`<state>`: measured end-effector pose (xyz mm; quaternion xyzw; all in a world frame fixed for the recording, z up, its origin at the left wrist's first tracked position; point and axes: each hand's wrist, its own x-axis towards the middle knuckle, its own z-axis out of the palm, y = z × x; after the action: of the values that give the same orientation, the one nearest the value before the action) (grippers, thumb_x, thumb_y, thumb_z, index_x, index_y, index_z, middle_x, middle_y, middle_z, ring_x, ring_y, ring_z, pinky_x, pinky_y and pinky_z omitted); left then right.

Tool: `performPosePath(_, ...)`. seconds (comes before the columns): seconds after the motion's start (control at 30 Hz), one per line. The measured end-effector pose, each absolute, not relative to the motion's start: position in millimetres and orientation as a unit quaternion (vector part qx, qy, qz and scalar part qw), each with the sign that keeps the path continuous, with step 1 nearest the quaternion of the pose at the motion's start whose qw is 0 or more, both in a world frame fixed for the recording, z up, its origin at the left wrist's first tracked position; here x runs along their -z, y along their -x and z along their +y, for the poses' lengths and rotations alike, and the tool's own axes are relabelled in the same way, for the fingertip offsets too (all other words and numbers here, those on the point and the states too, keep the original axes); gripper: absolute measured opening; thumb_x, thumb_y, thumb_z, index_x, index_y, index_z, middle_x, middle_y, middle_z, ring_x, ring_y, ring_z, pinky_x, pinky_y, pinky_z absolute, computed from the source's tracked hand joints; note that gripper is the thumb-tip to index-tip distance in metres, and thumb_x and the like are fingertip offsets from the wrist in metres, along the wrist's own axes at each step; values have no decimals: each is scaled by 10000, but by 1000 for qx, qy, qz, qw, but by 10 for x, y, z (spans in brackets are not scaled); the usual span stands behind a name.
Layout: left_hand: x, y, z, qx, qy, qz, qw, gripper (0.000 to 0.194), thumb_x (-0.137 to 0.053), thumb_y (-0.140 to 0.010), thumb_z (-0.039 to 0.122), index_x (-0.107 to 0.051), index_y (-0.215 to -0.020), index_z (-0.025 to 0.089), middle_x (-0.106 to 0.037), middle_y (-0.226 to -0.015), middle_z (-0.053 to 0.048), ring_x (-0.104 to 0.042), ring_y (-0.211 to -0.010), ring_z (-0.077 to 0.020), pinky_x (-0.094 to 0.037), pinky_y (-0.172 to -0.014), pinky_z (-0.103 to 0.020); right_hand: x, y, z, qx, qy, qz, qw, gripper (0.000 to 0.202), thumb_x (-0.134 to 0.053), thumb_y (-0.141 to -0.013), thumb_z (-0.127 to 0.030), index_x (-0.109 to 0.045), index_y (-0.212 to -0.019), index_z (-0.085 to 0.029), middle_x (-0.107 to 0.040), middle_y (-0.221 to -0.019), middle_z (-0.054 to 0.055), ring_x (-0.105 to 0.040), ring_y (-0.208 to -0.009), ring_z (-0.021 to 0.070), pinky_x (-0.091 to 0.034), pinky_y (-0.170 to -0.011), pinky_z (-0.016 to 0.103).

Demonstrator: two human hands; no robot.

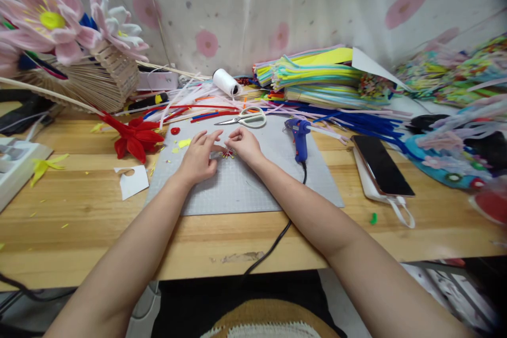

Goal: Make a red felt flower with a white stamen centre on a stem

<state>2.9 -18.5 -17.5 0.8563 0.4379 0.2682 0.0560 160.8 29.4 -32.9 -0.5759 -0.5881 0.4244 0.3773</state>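
Where hands [198, 158] crowd small reddish piece [227, 154], grip unclear.

Looks like a small craft workshop.
Shows in the wooden table [63, 211], cutting mat [237, 195], glue gun [300, 140], scissors [240, 118], spool of thread [225, 81], bundles of pipe cleaners [328, 76] and fuzzy red flower [138, 138].
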Motion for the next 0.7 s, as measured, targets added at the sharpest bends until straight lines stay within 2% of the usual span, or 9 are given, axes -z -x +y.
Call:
performPosePath(0.3,183,-29,-195,-265,-860,433,51,814,-456,-590,54,-302,-1385,141,-727,-980,-9,-526,-1159,-234,-264,-1110,-497,383,-1629,322,-424,569,-576,405,141,-615,-692,-210,-519,-795,-211,-611,-714,-39,-581,-683,126,-447,-688,285)
performPosePath(0.7,195,-26,-202,-280,-862,421,39,807,-441,-580,43,-324,-1371,151,-726,-991,15,-534,-1120,-220,-290,-1110,-455,514,-1719,384,-444,483,-497,567,167,-559,-705,-269,-486,-847,-218,-568,-781,-26,-519,-676,106,-438,-623,239)
